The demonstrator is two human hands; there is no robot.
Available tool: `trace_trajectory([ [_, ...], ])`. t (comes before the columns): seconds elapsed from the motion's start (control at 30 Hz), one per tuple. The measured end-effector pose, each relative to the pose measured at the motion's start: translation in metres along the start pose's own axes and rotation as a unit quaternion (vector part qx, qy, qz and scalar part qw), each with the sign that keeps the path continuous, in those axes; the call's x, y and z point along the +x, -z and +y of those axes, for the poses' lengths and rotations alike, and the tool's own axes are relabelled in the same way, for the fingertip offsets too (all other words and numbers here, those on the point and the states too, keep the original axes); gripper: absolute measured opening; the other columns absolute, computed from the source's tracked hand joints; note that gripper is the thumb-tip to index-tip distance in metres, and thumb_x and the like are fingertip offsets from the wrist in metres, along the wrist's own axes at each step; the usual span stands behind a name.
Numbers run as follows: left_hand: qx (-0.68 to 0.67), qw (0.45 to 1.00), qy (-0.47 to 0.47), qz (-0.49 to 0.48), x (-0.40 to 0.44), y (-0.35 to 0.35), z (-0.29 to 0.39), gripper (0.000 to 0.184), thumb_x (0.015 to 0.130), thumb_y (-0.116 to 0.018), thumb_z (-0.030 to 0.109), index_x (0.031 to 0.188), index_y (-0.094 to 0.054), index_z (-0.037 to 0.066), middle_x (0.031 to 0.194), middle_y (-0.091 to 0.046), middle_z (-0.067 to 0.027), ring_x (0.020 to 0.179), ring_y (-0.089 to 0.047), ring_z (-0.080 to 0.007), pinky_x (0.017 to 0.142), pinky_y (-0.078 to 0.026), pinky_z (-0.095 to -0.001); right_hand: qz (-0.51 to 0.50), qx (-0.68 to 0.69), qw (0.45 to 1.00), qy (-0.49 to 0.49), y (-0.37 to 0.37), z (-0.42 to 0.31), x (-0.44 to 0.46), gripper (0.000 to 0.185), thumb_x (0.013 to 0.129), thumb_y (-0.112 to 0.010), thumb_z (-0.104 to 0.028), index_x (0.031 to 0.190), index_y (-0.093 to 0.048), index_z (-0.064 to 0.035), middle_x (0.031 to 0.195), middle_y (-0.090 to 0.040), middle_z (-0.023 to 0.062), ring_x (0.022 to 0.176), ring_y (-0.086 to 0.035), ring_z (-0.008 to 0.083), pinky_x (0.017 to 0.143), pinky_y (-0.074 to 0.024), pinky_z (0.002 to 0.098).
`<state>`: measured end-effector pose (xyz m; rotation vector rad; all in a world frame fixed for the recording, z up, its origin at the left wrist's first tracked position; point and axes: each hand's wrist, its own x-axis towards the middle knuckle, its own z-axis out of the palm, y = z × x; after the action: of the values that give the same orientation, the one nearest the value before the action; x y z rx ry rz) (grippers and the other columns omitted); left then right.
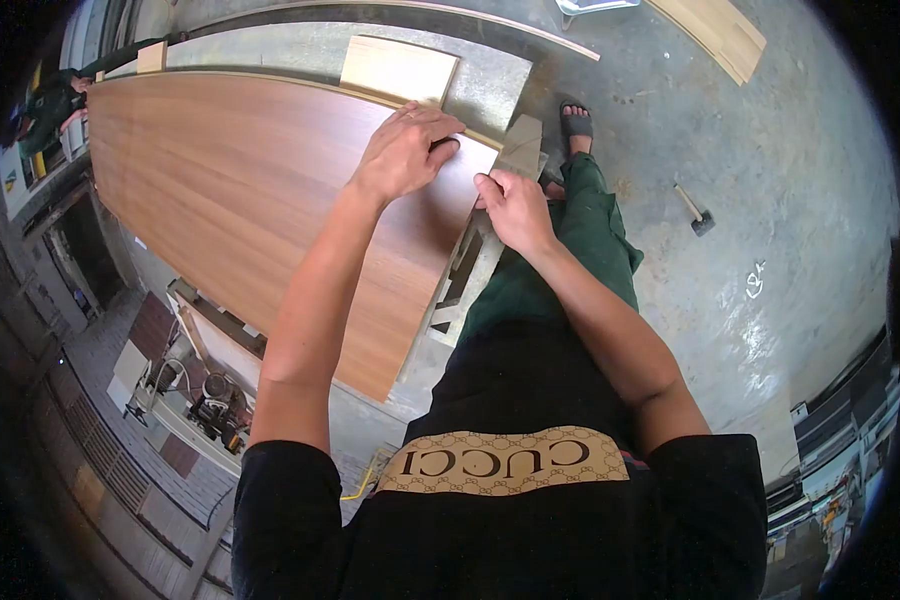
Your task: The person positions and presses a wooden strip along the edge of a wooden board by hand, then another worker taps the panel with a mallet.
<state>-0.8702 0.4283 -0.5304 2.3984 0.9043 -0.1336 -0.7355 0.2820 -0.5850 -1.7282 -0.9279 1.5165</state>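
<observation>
A large wood-grain panel [260, 190] lies flat in front of me, stretching away to the left. My left hand [405, 155] bends over its long far edge close to the near corner, with the fingers curled at the rim and the thumb toward the top face. At the short end by my body, my right hand [518, 212] pinches the edge, thumb on top and the other fingers curled at the side. What lies beneath the fingers of both hands is hidden.
A pale board [398, 70] rests beyond the panel. On the floor to the right lies a mallet [698, 215], with wooden planks [712, 35] farther off. Another person [55, 115] is at the panel's far end. Machinery [215, 400] stands at lower left.
</observation>
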Motion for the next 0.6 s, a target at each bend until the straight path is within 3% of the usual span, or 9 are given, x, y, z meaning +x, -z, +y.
trace_trajectory([
  [0.27,0.007,1.0,0.006,0.007,-0.002,-0.003,-0.003,0.022,0.083,-0.062,0.017,0.103,-0.067,0.009,0.106,-0.067,-0.0077,0.107,-0.059,-0.0255,0.105,-0.037,-0.0408,-0.007,-0.034,0.999,0.004,0.004,-0.005,0.003,0.035,0.092,-0.053,-0.03,0.079,-0.066,-0.0008,0.068,-0.067,0.0139,0.067,-0.065,0.0333,0.065,-0.0496,0.0427],
  [0.6,-0.002,1.0,0.021,-0.002,-0.001,-0.002,-0.003,0.022,0.083,-0.063,0.018,0.103,-0.068,0.009,0.104,-0.067,-0.0066,0.105,-0.06,-0.0242,0.106,-0.037,-0.0402,-0.012,-0.12,0.993,-0.001,0.007,-0.008,0.01,0.04,0.088,-0.056,-0.033,0.071,-0.065,0.0014,0.073,-0.064,0.0227,0.072,-0.063,0.0405,0.069,-0.0491,0.0472],
])
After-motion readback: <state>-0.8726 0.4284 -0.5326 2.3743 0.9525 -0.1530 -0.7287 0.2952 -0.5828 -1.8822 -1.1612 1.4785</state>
